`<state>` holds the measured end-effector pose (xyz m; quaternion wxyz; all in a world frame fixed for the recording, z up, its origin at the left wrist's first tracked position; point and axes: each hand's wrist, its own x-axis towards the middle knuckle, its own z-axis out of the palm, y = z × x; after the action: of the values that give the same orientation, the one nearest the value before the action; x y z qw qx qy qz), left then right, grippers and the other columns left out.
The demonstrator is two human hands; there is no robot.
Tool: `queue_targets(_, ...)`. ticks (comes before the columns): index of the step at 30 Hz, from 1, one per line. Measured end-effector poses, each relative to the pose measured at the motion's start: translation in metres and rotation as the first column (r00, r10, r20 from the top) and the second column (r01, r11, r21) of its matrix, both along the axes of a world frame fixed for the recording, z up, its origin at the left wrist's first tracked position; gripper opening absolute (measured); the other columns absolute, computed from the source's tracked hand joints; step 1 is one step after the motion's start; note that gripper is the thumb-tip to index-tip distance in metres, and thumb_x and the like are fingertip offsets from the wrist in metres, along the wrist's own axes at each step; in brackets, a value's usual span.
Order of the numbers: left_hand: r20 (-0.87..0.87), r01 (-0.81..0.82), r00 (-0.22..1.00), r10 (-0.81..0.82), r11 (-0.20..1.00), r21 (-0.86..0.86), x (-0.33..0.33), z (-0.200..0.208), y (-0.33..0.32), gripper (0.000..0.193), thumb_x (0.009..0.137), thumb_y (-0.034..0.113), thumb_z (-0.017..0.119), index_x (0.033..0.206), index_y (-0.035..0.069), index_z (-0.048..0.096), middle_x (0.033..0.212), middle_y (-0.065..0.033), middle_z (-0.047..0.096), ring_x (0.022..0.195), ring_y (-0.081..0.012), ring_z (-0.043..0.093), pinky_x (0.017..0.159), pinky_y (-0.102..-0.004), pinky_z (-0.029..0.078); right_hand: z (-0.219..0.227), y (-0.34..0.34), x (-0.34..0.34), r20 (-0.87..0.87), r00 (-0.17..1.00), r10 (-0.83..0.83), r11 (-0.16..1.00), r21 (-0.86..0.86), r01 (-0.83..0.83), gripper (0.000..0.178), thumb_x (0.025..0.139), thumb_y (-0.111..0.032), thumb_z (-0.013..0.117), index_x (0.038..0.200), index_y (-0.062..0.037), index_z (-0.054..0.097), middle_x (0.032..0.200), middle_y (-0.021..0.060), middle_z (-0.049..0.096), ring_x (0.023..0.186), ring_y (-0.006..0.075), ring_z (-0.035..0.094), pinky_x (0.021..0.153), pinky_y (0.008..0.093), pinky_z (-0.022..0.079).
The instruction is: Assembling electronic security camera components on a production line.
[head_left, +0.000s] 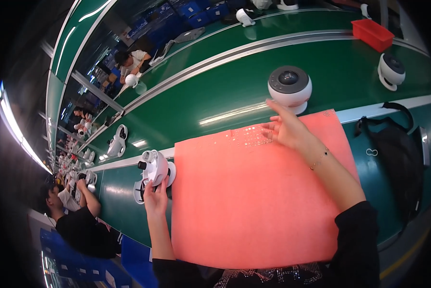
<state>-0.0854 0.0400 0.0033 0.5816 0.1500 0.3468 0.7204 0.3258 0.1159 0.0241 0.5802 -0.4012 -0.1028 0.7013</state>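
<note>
White device (160,171) against half-open left hand (156,200); right hand (291,130) loosely open, seemingly empty.

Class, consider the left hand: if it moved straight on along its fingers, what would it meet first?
The left hand would first meet the white device directly ahead; its fingertips already seem to be against it, though depth makes contact hard to confirm.

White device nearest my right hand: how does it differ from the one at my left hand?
The right device has a dark grey top with a black dome; the left device shows a black cylinder at its side. The right device stands beyond the pink mat; the left device is at the mat's left edge, by your left hand. Both have white bodies.
</note>
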Motion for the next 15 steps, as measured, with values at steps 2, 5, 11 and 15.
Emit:
queue_targets(2,-0.042,-0.053,0.998,0.056,0.997,0.058,0.022,0.003,-0.01,0.043,0.085,0.002,0.048,0.124,-0.004,0.03,0.128,-0.0205,0.035,0.122,-0.034,0.035,0.104,-0.0433,0.033,-0.001,-0.015,-0.013,0.133,0.949,0.287,0.927,0.21,-0.31,0.06,0.077,-0.033,0.066,0.121,-0.0096,0.033,0.102,0.0102,0.042,0.093,0.0215,0.051,0.074,0.0374,0.049)
queue_targets(5,-0.18,0.101,0.981,-0.068,0.979,0.177,0.049,0.016,-0.025,0.045,0.085,0.001,0.047,0.127,0.001,0.03,0.13,-0.015,0.036,0.122,-0.0302,0.035,0.104,-0.0459,0.033,0.017,-0.043,-0.045,0.373,0.778,0.505,0.698,0.354,-0.623,0.063,0.082,-0.031,0.061,0.131,-0.0117,0.026,0.111,0.012,0.045,0.095,0.0202,0.052,0.078,0.0363,0.049)
queue_targets(11,-0.249,0.278,0.925,-0.287,0.958,-0.069,0.118,0.015,-0.069,0.056,0.085,0.002,0.052,0.131,0.017,0.024,0.126,-0.0045,0.042,0.111,-0.0172,0.047,0.095,-0.0377,0.04,0.029,-0.075,-0.086,0.634,0.565,0.529,0.568,0.23,-0.79,0.086,0.079,-0.045,0.061,0.139,-0.0089,0.012,0.118,0.0172,0.042,0.106,0.0238,0.049,0.084,0.0376,0.045)
queue_targets(15,-0.053,0.466,0.875,-0.481,0.866,-0.18,0.135,0.002,-0.093,0.069,0.084,0.003,0.054,0.134,0.022,0.011,0.128,-0.0075,0.04,0.119,-0.0188,0.041,0.099,-0.0408,0.036,0.012,-0.063,-0.087,0.745,0.503,0.439,0.397,0.341,-0.852,0.079,0.076,-0.014,0.063,0.139,-0.0065,0.016,0.13,0.0141,0.038,0.12,0.0212,0.039,0.097,0.0335,0.034)
